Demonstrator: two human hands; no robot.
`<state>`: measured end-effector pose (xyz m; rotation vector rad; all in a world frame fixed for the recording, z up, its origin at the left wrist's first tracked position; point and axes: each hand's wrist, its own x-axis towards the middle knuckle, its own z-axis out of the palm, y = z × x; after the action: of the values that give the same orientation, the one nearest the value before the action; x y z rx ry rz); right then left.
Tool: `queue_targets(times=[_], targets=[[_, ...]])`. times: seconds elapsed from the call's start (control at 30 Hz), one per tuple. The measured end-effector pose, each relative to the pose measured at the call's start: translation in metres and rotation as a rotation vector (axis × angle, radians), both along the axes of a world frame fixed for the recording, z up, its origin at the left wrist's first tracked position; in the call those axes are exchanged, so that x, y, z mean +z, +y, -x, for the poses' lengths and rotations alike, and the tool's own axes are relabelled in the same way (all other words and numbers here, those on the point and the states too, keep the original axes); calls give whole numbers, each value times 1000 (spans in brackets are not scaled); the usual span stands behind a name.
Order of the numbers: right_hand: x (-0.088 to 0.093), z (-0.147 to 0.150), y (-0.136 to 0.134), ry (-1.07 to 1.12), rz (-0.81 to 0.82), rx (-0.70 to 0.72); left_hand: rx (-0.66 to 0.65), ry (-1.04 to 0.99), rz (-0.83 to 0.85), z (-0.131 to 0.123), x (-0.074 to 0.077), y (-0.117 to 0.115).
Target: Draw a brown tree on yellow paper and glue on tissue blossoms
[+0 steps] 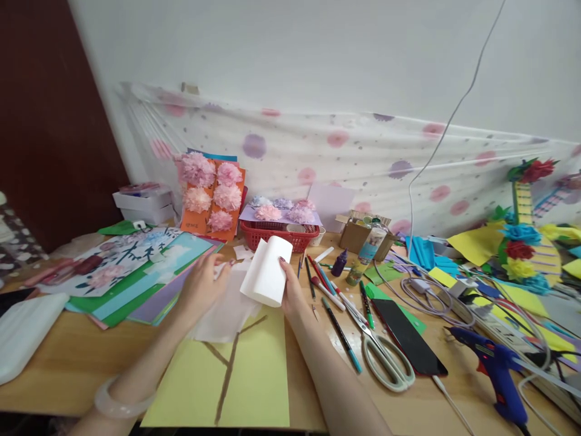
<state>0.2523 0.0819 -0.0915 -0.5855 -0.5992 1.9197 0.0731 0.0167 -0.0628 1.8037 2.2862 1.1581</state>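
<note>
My right hand (293,290) grips a curled white sheet of paper (271,266), thumb on its face, above the table. My left hand (206,287) is to the left of it, fingers apart, over a thin translucent white sheet (227,312). That thin sheet lies partly on a yellow paper (258,375) painted with a brown branch. The yellow paper is nearest to me, between my forearms.
On the right lie scissors (385,357), several pens, a black phone (408,339), a blue glue gun (494,369) and a power strip (508,333). A red basket (279,236) stands behind. Coloured papers (136,290) spread on the left.
</note>
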Motion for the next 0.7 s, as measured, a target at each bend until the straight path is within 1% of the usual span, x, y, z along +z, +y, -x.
queue_targets(times=[0.03,0.07,0.13,0.2,0.27,0.4,0.5,0.57,0.63,0.7], targets=[[0,1,-2,-6,6,27,-90,-65,43,-9,1,2],[0,2,-4,-11,9,57,-150,-102,82,-18,2,5],[1,2,-7,-14,1,105,-190,-106,115,-32,5,11],[2,2,-8,2,-20,131,-156,-62,96,-41,8,16],[1,1,-7,30,-38,140,-109,-15,61,-43,15,18],[-5,2,-3,-5,21,162,-57,84,-13,-39,38,14],[-8,4,-2,-84,62,152,25,215,-55,-34,55,4],[-7,5,-3,-99,54,120,72,289,-84,-32,60,-4],[-3,5,-4,-99,13,55,80,305,-108,-30,61,-15],[1,1,-4,-118,-22,-66,104,272,-148,-25,61,-29]])
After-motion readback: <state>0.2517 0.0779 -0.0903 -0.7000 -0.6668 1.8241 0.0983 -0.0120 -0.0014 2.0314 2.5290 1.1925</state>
